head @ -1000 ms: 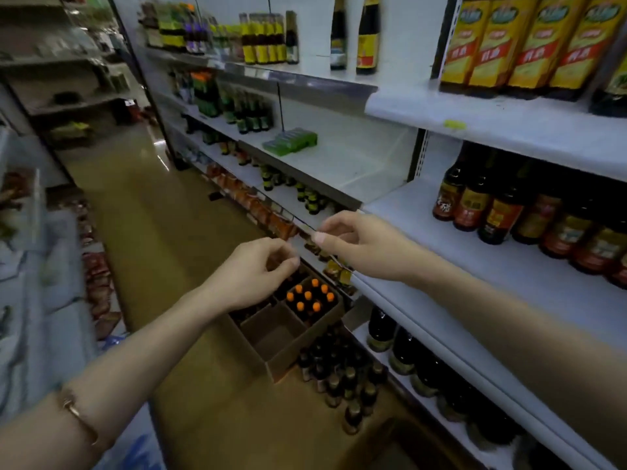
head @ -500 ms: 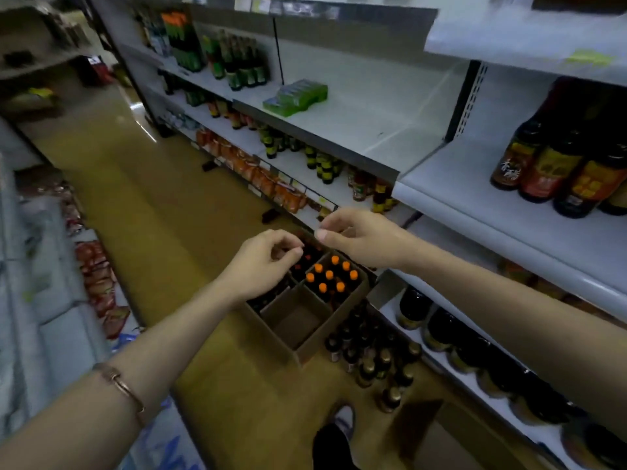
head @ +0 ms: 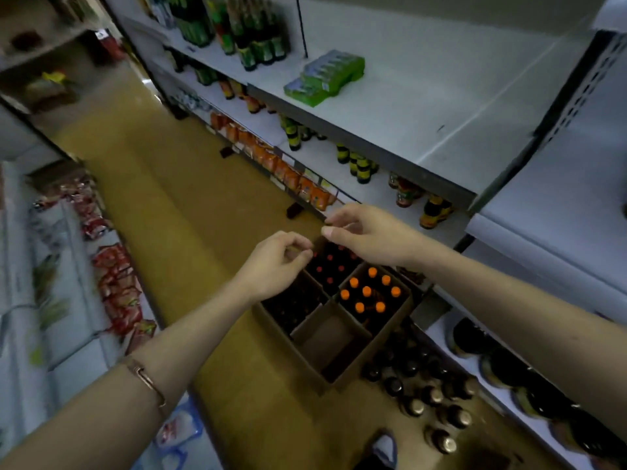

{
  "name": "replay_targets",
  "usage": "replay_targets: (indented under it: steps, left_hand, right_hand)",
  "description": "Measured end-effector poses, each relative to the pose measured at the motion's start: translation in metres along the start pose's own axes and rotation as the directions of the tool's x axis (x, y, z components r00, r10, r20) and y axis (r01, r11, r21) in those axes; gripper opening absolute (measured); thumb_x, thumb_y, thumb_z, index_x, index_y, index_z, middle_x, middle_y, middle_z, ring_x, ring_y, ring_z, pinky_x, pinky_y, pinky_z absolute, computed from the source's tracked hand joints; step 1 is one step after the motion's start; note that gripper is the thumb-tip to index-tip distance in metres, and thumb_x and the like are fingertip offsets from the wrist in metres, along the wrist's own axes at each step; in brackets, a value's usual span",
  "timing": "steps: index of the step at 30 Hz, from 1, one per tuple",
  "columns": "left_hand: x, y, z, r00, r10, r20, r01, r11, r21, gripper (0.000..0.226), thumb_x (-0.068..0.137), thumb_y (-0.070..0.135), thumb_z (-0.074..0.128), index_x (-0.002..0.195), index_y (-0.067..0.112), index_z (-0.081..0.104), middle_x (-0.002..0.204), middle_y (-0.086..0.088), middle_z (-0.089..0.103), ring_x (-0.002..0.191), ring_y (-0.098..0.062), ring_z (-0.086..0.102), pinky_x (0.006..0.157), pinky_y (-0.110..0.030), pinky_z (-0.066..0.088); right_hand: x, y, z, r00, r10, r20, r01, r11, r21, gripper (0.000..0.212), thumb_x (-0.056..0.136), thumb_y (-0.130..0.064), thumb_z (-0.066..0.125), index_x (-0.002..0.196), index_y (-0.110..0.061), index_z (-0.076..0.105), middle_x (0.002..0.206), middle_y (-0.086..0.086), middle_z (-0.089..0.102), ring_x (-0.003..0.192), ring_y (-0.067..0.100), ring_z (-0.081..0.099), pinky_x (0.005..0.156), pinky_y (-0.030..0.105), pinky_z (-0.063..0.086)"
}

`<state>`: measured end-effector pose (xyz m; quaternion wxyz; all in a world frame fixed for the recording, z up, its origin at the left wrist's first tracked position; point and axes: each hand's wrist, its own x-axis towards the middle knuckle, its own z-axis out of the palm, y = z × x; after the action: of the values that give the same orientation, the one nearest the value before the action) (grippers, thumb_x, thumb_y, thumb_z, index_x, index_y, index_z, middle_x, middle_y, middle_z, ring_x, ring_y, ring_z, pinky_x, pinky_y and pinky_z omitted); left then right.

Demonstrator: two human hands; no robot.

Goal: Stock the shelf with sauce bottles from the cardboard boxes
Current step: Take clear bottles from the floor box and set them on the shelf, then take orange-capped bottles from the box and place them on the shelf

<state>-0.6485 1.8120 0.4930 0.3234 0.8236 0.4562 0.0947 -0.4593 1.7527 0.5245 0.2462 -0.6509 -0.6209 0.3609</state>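
On the floor by the shelving stand cardboard boxes (head: 342, 371). One holds bottles with orange caps (head: 368, 293), one bottles with red caps (head: 330, 266), one dark bottles (head: 293, 305), and the nearest box is empty inside. My left hand (head: 274, 266) and my right hand (head: 369, 235) hover side by side above the boxes, fingers curled and pinched, with nothing visible in them. Loose dark bottles with gold caps (head: 431, 395) stand on the floor right of the boxes. The white shelf (head: 556, 212) at right has bare room.
The shelving on the right carries green-labelled bottles (head: 251, 39), a green pack (head: 325, 78), orange packets (head: 298, 179) and dark jars (head: 502, 364) on the lowest level. A rack of red snack bags (head: 115, 283) lines the left. The yellow aisle floor (head: 163, 184) runs ahead. My shoe (head: 385, 447) shows at the bottom.
My view has tipped downward from the upper shelves toward the boxes and floor. Both hands stay close together in the same pinched pose and have dropped lower over the boxes.
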Motion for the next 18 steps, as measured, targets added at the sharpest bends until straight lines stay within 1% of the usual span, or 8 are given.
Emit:
replay_targets:
  steps: [1,4,6,8,11,13,15,18]
  left_hand:
    - [0.011,-0.003,0.001,1.000,0.013,0.019,-0.013,1.000,0.000,0.016,0.096,0.026,0.056,0.108,0.020,0.064,0.109,-0.001,0.058,0.094,-0.008,0.057,0.081,-0.018,0.044]
    - [0.049,-0.014,0.006,0.997,0.043,0.058,-0.042,0.999,-0.021,0.011,0.096,0.026,0.056,0.104,0.025,0.062,0.108,0.002,0.057,0.086,0.001,0.056,0.068,-0.004,0.041]
    - [0.074,-0.018,0.010,0.993,0.073,0.090,-0.071,0.997,-0.034,0.014,0.096,0.025,0.056,0.108,0.021,0.063,0.109,0.002,0.056,0.085,0.002,0.055,0.065,-0.001,0.041]
    - [0.101,-0.023,0.018,0.983,0.124,0.136,-0.119,0.992,-0.043,0.018,0.097,0.025,0.055,0.111,0.017,0.063,0.110,0.001,0.056,0.087,-0.002,0.055,0.064,-0.002,0.042]
    - [0.144,-0.030,0.035,0.951,0.209,0.229,-0.200,0.978,-0.063,0.022,0.098,0.024,0.053,0.116,0.016,0.062,0.111,0.001,0.059,0.092,-0.007,0.056,0.067,-0.007,0.041]
    - [0.161,-0.036,0.046,0.933,0.227,0.281,-0.214,0.974,-0.076,0.025,0.098,0.024,0.052,0.119,0.014,0.061,0.110,0.001,0.062,0.096,-0.011,0.058,0.073,-0.015,0.044]
    - [0.180,-0.047,0.060,0.920,0.253,0.301,-0.231,0.967,-0.107,0.024,0.099,0.023,0.051,0.118,0.014,0.061,0.109,0.000,0.063,0.097,-0.012,0.059,0.077,-0.020,0.046]
    - [0.200,-0.073,0.090,0.911,0.284,0.298,-0.260,0.958,-0.116,0.023,0.099,0.016,0.048,0.119,0.013,0.059,0.113,0.002,0.053,0.097,-0.010,0.054,0.082,-0.018,0.043]
  right_hand:
    - [0.007,0.005,-0.002,1.000,0.017,0.004,-0.017,1.000,0.004,0.044,0.097,-0.043,0.052,0.130,-0.015,0.055,0.126,-0.001,0.061,0.115,0.014,0.057,0.098,0.034,0.049]
    - [0.023,0.017,-0.010,0.998,0.065,-0.026,-0.066,0.998,-0.024,0.044,0.098,-0.042,0.050,0.133,-0.015,0.053,0.128,-0.001,0.060,0.115,0.014,0.057,0.092,0.026,0.046]
    - [0.033,0.026,-0.013,0.992,0.102,-0.069,-0.104,0.994,-0.023,0.042,0.098,-0.041,0.050,0.131,-0.015,0.054,0.128,0.000,0.060,0.115,0.015,0.057,0.095,0.030,0.047]
    - [0.042,0.036,-0.013,0.981,0.167,-0.099,-0.167,0.986,0.012,0.042,0.098,-0.040,0.052,0.131,-0.014,0.055,0.128,0.002,0.060,0.116,0.017,0.057,0.096,0.032,0.047]
    - [0.061,0.056,-0.009,0.947,0.267,-0.180,-0.263,0.964,0.048,0.045,0.097,-0.042,0.052,0.132,-0.014,0.054,0.129,0.002,0.060,0.116,0.016,0.057,0.088,0.024,0.044]
    - [0.066,0.068,-0.002,0.920,0.319,-0.230,-0.306,0.948,0.089,0.046,0.097,-0.044,0.053,0.134,-0.016,0.051,0.130,0.001,0.059,0.117,0.016,0.056,0.086,0.023,0.043]
    - [0.076,0.084,0.010,0.882,0.386,-0.269,-0.357,0.922,0.152,0.049,0.097,-0.043,0.053,0.138,-0.019,0.045,0.134,0.002,0.055,0.119,0.017,0.055,0.090,0.026,0.044]
    - [0.096,0.112,0.034,0.827,0.452,-0.335,-0.393,0.890,0.229,0.051,0.097,-0.038,0.054,0.142,-0.018,0.040,0.137,0.003,0.052,0.123,0.019,0.052,0.089,0.024,0.040]
